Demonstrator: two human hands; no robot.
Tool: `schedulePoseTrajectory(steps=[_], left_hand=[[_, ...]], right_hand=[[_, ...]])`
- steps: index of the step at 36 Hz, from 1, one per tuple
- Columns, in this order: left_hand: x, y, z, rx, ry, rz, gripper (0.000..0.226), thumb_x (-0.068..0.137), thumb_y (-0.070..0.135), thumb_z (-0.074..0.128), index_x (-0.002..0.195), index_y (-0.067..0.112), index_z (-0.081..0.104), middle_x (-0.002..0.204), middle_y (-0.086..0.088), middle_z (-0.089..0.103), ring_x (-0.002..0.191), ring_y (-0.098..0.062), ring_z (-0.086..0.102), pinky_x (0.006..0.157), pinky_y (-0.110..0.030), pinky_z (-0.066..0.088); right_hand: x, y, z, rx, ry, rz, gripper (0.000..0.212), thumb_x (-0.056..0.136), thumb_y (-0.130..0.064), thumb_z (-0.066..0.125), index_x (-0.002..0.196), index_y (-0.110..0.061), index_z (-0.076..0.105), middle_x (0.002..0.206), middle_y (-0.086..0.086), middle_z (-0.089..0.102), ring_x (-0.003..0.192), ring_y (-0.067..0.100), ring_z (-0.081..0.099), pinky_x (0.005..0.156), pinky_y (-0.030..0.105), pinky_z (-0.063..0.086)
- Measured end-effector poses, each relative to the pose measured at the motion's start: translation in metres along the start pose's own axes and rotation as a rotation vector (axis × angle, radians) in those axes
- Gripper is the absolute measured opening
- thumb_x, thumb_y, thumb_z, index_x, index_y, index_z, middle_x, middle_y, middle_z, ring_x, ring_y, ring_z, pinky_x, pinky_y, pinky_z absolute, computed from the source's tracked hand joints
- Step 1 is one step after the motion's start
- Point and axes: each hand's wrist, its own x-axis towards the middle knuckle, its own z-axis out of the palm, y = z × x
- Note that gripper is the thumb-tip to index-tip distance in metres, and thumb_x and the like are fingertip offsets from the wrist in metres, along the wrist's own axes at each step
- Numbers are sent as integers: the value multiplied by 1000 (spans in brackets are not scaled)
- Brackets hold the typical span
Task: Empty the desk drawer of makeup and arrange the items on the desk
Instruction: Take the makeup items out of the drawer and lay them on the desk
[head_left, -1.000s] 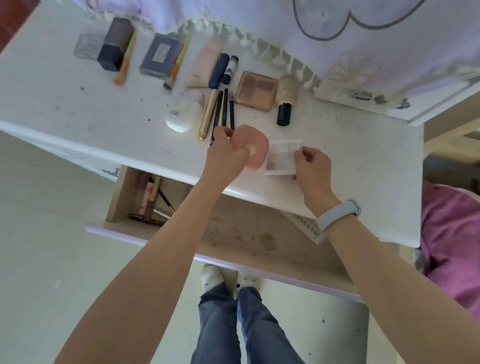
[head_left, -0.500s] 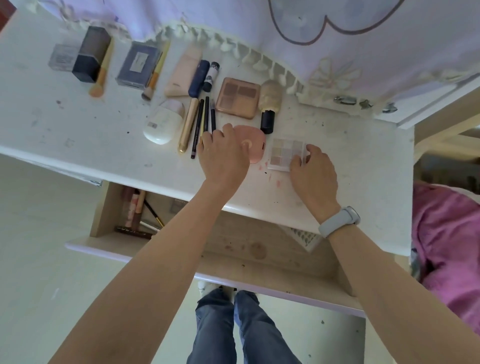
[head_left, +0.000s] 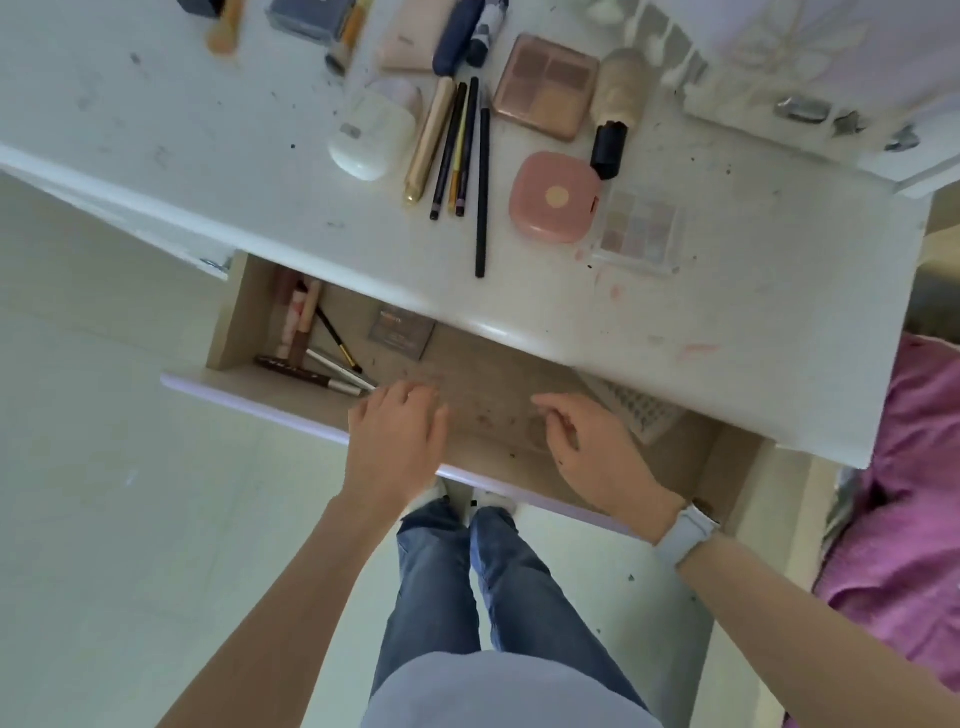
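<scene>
The wooden drawer (head_left: 228, 332) stands pulled out under the white desk (head_left: 727, 322). My left hand (head_left: 397, 441) hovers over the drawer's front middle, fingers loosely bent, holding nothing. My right hand (head_left: 587, 441) hangs over the drawer to the right, also empty. Inside the drawer lie several pencils and tubes (head_left: 317, 353) at the left, a small dark palette (head_left: 401, 331) in the middle and a white lash tray (head_left: 639, 415) at the right. On the desk sit a pink compact (head_left: 555, 197) and a clear eyeshadow palette (head_left: 640, 231).
More makeup lines the desk: a white compact (head_left: 370, 135), a gold tube (head_left: 430, 140), dark pencils (head_left: 482, 187), a bronze palette (head_left: 545, 85) and a powder brush (head_left: 615, 109). A pink cloth (head_left: 904, 493) lies to the right. My legs (head_left: 467, 582) stand below the drawer.
Both hands have let go of the pink compact and the clear palette on the desk and dropped down over the open drawer. The view has tilted downward.
</scene>
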Motion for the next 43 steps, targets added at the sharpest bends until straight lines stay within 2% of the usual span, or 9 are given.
schedulePoseTrajectory(steps=[6, 10, 16, 21, 25, 32, 36, 39, 43], left_hand=[[-14, -34, 16, 129, 114, -17, 46, 87, 38, 32, 98, 13, 69, 100, -4, 69, 105, -26, 59, 101, -60, 24], [-15, -58, 16, 120, 219, -46, 45, 89, 40, 34, 97, 13, 70, 103, -3, 68, 112, -23, 55, 108, -53, 9], [-15, -70, 14, 144, 261, 18, 46, 92, 41, 35, 92, 14, 71, 95, 1, 70, 103, -19, 59, 105, -47, 14], [-11, -81, 10, 132, 329, 58, 40, 90, 38, 40, 83, 15, 72, 84, 2, 71, 85, -20, 61, 92, -38, 27], [-2, -88, 2, 149, 252, 31, 45, 87, 37, 34, 78, 14, 72, 78, -3, 71, 76, -24, 62, 84, -35, 32], [39, -95, -26, 189, -15, -152, 36, 93, 31, 41, 111, 5, 58, 118, -15, 55, 106, -33, 53, 82, -39, 43], [72, -106, -26, 85, -215, -309, 66, 93, 36, 46, 145, 7, 17, 146, -15, 26, 130, -36, 31, 99, -47, 35], [92, -118, -18, -11, -225, -395, 82, 91, 32, 52, 146, 0, 1, 149, -18, 18, 134, -38, 24, 105, -46, 29], [106, -123, -13, -31, -179, -447, 77, 88, 23, 53, 146, 0, 7, 141, -19, 26, 129, -37, 31, 101, -46, 33]], right_hand=[[21, -6, 36, -172, -177, 5, 44, 97, -14, 38, 140, -8, 36, 146, 7, 36, 135, 19, 32, 110, 24, 22], [62, -22, 63, -391, -185, -215, 53, 93, -10, 41, 144, -9, 27, 154, 8, 21, 142, 24, 16, 116, 38, 16], [115, -41, 94, -621, -237, -281, 58, 97, -15, 34, 149, -17, 10, 157, 7, -4, 145, 23, -7, 114, 48, 8], [105, -36, 101, -708, -181, -263, 49, 89, -14, 48, 138, -15, 41, 150, 13, 27, 140, 28, 21, 102, 53, 28], [89, -30, 103, -750, -77, -325, 26, 74, -14, 66, 100, -12, 68, 111, 11, 61, 99, 30, 57, 80, 45, 45], [102, -35, 105, -681, -103, -66, 72, 80, -26, 67, 141, -11, 33, 141, 16, 33, 125, 36, 34, 95, 49, 35], [102, -38, 115, -661, -91, -45, 73, 82, -18, 62, 144, -9, 26, 137, 16, 36, 121, 35, 37, 94, 45, 37], [103, -39, 118, -666, -83, -29, 76, 82, -18, 62, 145, -10, 22, 134, 16, 37, 119, 35, 39, 92, 45, 38], [106, -42, 115, -653, -103, -13, 82, 81, -27, 65, 147, -12, 17, 136, 15, 33, 123, 34, 34, 95, 45, 36]])
